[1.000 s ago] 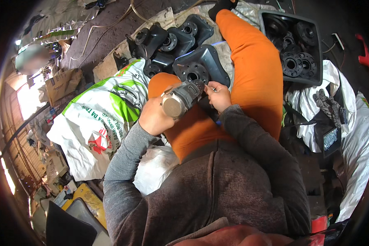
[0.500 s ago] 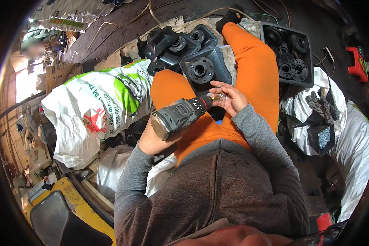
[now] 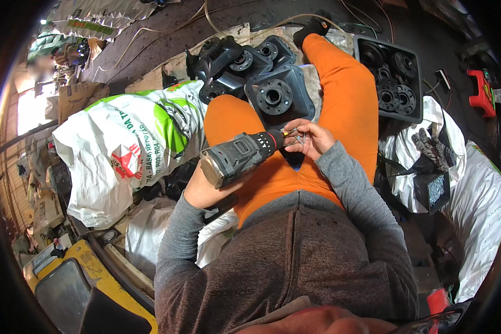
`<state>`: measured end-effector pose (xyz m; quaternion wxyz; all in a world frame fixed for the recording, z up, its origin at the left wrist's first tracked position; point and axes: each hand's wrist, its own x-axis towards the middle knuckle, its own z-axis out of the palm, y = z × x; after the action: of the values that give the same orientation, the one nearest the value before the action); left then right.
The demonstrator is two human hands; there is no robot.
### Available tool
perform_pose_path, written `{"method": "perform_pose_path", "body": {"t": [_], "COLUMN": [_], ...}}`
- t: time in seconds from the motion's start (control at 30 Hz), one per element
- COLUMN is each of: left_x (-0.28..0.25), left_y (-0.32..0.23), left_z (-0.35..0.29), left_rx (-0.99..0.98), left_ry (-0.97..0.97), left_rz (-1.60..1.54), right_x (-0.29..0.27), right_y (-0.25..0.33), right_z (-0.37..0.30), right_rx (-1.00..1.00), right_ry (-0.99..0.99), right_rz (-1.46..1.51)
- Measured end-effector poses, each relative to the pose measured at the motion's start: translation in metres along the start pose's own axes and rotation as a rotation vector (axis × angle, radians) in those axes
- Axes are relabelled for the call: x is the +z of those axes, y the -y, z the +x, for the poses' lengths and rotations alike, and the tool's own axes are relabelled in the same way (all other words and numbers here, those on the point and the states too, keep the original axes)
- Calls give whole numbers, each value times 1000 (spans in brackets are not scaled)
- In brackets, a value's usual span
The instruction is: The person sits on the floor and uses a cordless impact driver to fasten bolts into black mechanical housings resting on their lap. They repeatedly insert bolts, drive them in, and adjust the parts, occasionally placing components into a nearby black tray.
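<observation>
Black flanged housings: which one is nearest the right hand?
The front housing, between the orange-trousered legs, just beyond the right hand; the other housings cluster farther off, toward the upper left.

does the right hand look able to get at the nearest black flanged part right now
Probably yes: the nearest black flanged part lies just beyond the right hand, apparently unobstructed, though that hand holds what look like screws.

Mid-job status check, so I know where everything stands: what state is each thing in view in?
Left grip: closed on the cordless drill
Right grip: fingers bent, holding thin metal fasteners
Cordless drill: held, chuck toward the right grip; running or stopped, cannot tell
Nearest black flanged housing: unheld, flange facing up
Plastic crate: open, holding round black flanges
Patterned gloves: unworn
White-and-green sack: lying down, crumpled
</observation>
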<state>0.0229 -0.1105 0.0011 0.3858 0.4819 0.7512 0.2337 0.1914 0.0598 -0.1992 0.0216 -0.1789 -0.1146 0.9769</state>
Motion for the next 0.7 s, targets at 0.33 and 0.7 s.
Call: {"method": "perform_pose_path", "body": {"t": [0.33, 0.7], "left_x": [-6, -9], "left_y": [0, 2], "left_z": [2, 5], "left_rx": [98, 97], "left_ry": [11, 72], "left_rz": [159, 246], "right_x": [0, -10], "right_y": [12, 10], "right_z": [7, 19], "right_rx": [230, 279], "right_ry": [14, 99], "right_rz": [-100, -23]}}
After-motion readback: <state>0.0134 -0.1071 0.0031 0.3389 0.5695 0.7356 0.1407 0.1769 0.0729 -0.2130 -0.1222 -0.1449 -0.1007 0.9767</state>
